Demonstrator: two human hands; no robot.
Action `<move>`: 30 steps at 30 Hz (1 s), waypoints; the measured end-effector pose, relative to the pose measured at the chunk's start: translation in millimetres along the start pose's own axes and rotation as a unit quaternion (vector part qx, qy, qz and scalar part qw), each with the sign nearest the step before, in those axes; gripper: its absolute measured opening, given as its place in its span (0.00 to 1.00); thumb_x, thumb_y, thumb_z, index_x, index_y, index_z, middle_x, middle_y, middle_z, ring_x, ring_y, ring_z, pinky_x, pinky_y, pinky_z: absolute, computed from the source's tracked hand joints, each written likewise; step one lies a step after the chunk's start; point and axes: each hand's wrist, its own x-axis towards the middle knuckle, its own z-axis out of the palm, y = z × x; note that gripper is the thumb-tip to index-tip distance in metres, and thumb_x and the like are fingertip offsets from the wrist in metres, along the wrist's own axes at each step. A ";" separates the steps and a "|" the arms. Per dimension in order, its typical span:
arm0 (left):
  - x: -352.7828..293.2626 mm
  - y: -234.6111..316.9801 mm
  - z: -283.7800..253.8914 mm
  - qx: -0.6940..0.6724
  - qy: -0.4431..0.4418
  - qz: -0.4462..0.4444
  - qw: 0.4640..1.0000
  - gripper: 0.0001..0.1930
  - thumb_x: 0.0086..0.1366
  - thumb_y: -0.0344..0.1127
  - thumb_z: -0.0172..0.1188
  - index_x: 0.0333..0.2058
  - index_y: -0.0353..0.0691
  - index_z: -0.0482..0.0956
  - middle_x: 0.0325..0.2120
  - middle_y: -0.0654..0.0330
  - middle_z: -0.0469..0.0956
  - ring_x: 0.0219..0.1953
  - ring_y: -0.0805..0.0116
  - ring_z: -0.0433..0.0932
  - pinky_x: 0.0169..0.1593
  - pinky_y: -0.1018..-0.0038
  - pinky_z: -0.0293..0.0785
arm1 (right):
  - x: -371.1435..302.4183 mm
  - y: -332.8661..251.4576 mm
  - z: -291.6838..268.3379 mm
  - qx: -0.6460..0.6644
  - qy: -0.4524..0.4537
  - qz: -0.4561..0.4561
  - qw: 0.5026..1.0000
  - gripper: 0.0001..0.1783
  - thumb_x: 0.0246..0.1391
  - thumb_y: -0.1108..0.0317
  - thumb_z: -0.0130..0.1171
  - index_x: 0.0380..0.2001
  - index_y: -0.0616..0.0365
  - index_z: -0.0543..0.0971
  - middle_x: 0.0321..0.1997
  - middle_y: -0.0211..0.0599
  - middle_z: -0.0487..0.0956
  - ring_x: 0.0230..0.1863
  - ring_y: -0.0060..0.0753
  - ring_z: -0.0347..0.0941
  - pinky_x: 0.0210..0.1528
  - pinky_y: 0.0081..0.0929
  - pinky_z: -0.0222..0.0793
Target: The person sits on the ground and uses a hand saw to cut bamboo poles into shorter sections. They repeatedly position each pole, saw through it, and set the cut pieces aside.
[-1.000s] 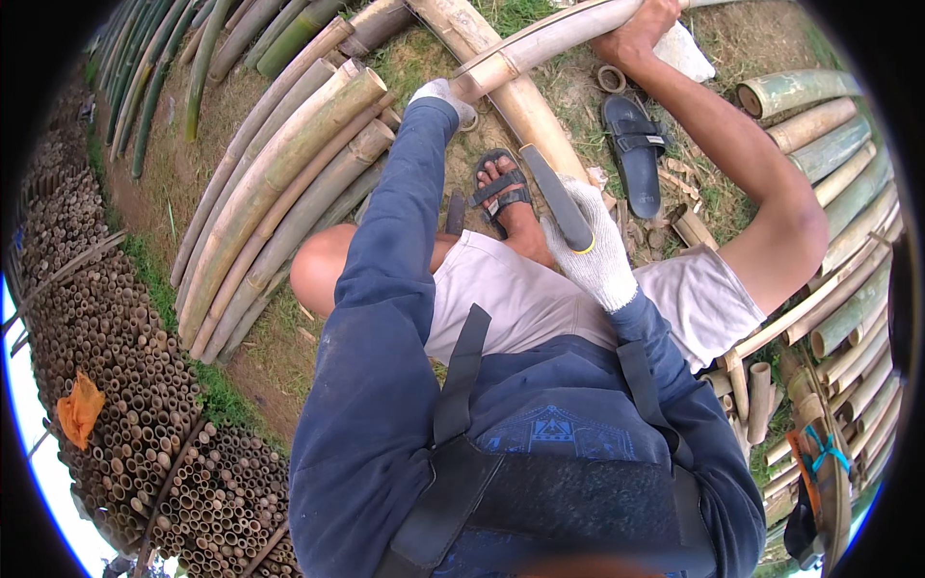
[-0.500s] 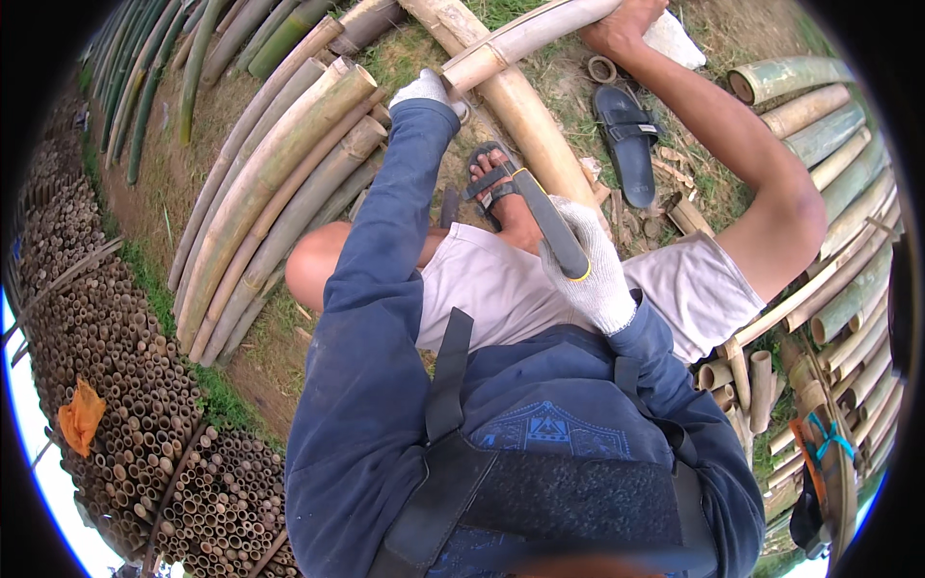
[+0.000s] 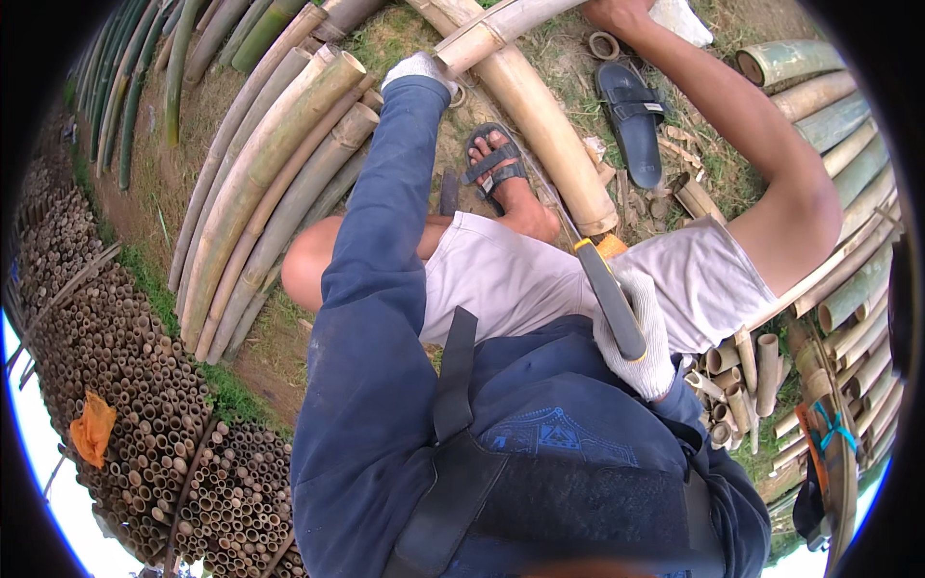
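My right hand, in a white knit glove, is closed around the black and yellow handle of a saw. Its thin blade runs up and to the left, beside a thick pale bamboo pole. Across that pole lies another bamboo pole, slanting toward the top right. At its near left end, my gloved left hand grips it, fingers partly hidden. My bare right foot is by the crossing pole at the top edge.
Long bamboo poles lie at left, with more at right. A large stack of cut bamboo tubes fills the far left. One loose black sandal, a bamboo ring and short offcuts lie on the ground.
My right hand has drawn the saw back toward my body and to the right, uncovering more blade. My left hand stays at the pole's end, slightly higher in view.
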 end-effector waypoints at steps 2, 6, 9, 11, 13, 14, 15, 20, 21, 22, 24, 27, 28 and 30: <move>3.9 -1.3 3.4 -0.021 0.034 -0.020 0.999 0.25 0.61 0.53 0.70 0.51 0.43 0.88 0.51 0.47 0.86 0.55 0.52 0.85 0.60 0.60 0.81 | 49.7 33.0 26.8 0.005 -0.006 -0.003 1.000 0.32 0.52 0.78 0.66 0.62 0.58 0.74 0.56 0.47 0.80 0.57 0.48 0.81 0.60 0.35 0.74; 5.6 -2.2 2.4 0.008 0.019 -0.010 1.000 0.27 0.58 0.53 0.72 0.51 0.42 0.88 0.50 0.47 0.86 0.54 0.52 0.86 0.59 0.61 0.81 | 67.6 69.8 50.5 0.024 0.029 -0.074 0.997 0.29 0.54 0.79 0.64 0.60 0.61 0.74 0.57 0.49 0.78 0.57 0.50 0.78 0.61 0.35 0.72; 7.3 -1.9 -1.7 0.022 -0.024 0.021 0.999 0.29 0.57 0.53 0.73 0.55 0.45 0.86 0.53 0.49 0.85 0.56 0.53 0.85 0.60 0.61 0.80 | 30.6 60.4 28.6 0.060 -0.012 -0.015 0.998 0.32 0.53 0.79 0.65 0.63 0.59 0.73 0.58 0.48 0.78 0.59 0.48 0.79 0.62 0.35 0.72; 8.7 -1.5 -2.4 0.038 -0.038 0.034 0.998 0.29 0.57 0.52 0.74 0.55 0.45 0.86 0.54 0.49 0.84 0.56 0.54 0.85 0.60 0.62 0.80 | -7.9 35.3 3.4 0.043 -0.022 0.014 0.999 0.34 0.51 0.79 0.66 0.64 0.59 0.72 0.58 0.49 0.79 0.60 0.48 0.79 0.62 0.36 0.72; 10.1 -2.1 0.4 0.031 -0.035 0.015 0.999 0.30 0.57 0.52 0.74 0.55 0.44 0.86 0.55 0.49 0.84 0.56 0.54 0.84 0.61 0.62 0.80 | -33.9 10.1 -19.8 -0.024 -0.008 -0.015 1.000 0.34 0.51 0.81 0.66 0.64 0.60 0.72 0.58 0.51 0.79 0.59 0.51 0.79 0.62 0.38 0.72; 11.0 -2.9 2.0 0.026 -0.029 0.009 0.999 0.30 0.57 0.53 0.74 0.56 0.44 0.86 0.55 0.49 0.84 0.56 0.53 0.84 0.61 0.62 0.80 | -37.0 1.1 -24.3 -0.045 0.025 -0.066 0.996 0.35 0.50 0.82 0.66 0.64 0.60 0.72 0.58 0.51 0.79 0.59 0.52 0.78 0.62 0.40 0.72; 12.1 -3.3 4.1 0.017 -0.029 -0.007 0.999 0.30 0.57 0.53 0.74 0.55 0.44 0.86 0.55 0.49 0.84 0.57 0.54 0.84 0.61 0.62 0.80 | -30.2 -1.8 -24.5 -0.043 -0.003 -0.022 0.999 0.34 0.51 0.82 0.66 0.63 0.60 0.72 0.58 0.51 0.79 0.59 0.52 0.78 0.62 0.39 0.72; 17.8 -5.2 10.7 -0.011 -0.020 -0.013 1.000 0.30 0.58 0.54 0.73 0.55 0.45 0.86 0.55 0.49 0.84 0.57 0.54 0.84 0.61 0.61 0.80 | 76.2 45.8 33.3 0.052 -0.006 -0.052 0.997 0.30 0.54 0.76 0.66 0.61 0.60 0.74 0.57 0.48 0.79 0.58 0.49 0.79 0.61 0.35 0.73; 17.5 -5.6 10.9 -0.016 -0.017 -0.024 0.999 0.29 0.58 0.54 0.73 0.55 0.45 0.86 0.55 0.49 0.84 0.57 0.54 0.84 0.61 0.61 0.80 | 88.3 57.6 44.2 0.068 -0.011 -0.083 0.994 0.31 0.53 0.78 0.65 0.62 0.60 0.73 0.57 0.48 0.78 0.59 0.47 0.78 0.63 0.34 0.71; 17.1 -5.9 10.4 -0.015 -0.009 -0.037 0.999 0.29 0.58 0.54 0.73 0.55 0.45 0.86 0.55 0.50 0.84 0.58 0.53 0.84 0.61 0.61 0.80 | 94.8 68.9 51.7 0.070 0.000 -0.077 0.995 0.31 0.53 0.78 0.65 0.62 0.60 0.73 0.57 0.48 0.78 0.59 0.47 0.78 0.63 0.34 0.71; 16.4 -5.9 9.6 0.014 -0.030 -0.019 0.999 0.29 0.58 0.53 0.73 0.56 0.46 0.86 0.54 0.51 0.85 0.57 0.53 0.84 0.61 0.60 0.80 | 85.9 78.7 53.3 0.047 0.019 -0.095 0.994 0.32 0.53 0.78 0.65 0.63 0.60 0.73 0.57 0.48 0.78 0.60 0.48 0.78 0.64 0.36 0.71; 16.5 -4.2 5.3 0.034 -0.039 0.009 0.999 0.29 0.58 0.54 0.73 0.56 0.48 0.86 0.54 0.51 0.85 0.57 0.54 0.84 0.61 0.60 0.80 | 32.7 52.6 27.4 0.042 -0.028 -0.030 0.998 0.31 0.54 0.80 0.64 0.62 0.63 0.72 0.56 0.51 0.78 0.59 0.49 0.78 0.62 0.34 0.71; 16.8 -3.2 4.6 0.040 -0.041 0.012 0.998 0.29 0.58 0.54 0.74 0.56 0.48 0.86 0.54 0.52 0.85 0.56 0.54 0.84 0.61 0.60 0.80 | 6.7 35.6 9.6 0.005 -0.027 0.026 0.999 0.33 0.51 0.79 0.66 0.63 0.60 0.72 0.54 0.48 0.79 0.55 0.47 0.80 0.58 0.34 0.73; 16.0 -2.8 5.8 0.033 -0.045 0.007 0.998 0.30 0.58 0.55 0.74 0.56 0.48 0.86 0.54 0.52 0.85 0.56 0.54 0.85 0.60 0.60 0.80 | -27.4 1.9 -24.2 -0.040 -0.029 -0.006 0.999 0.31 0.54 0.83 0.64 0.62 0.63 0.72 0.55 0.52 0.79 0.56 0.51 0.80 0.59 0.38 0.73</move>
